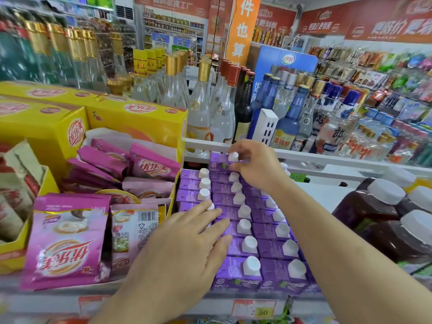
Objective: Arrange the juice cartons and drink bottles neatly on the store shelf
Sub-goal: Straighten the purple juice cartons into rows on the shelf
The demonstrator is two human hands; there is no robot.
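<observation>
Big stuff first: white store shelf (339,170) runs across the frame, w/ a crowd of glass liquor bottles (205,106) standing on the level behind it and a snack wall further back on the right. Left side is yellow display boxes (42,127), the open ones stuffed w/ pink drink-mix pouches (67,242), some upright, some flopped over.

Right edge: dark juice bottles (371,206) w/ chunky white caps, standing just beside the carton block.

Middle: purple juice cartons (236,272) w/ white screw caps, packed touching in about 3 rows going front to back, pretty tidy tbh. Leftmost row is shorter and mostly under the hand.

Left hand (184,249) is flat, palm down, fingers spread a bit, resting on top of the left-row cartons near the front, fingertips reaching the middle row.

Right hand (254,167) is reaching to the back of the block, fingers curled and pinching the top of the rear carton (219,160), thumb + index right by its cap. That carton sits higher than the ones in front; can't tell if it's lifted or just standing at the back.

Price tag (253,308) on the shelf front edge below.
</observation>
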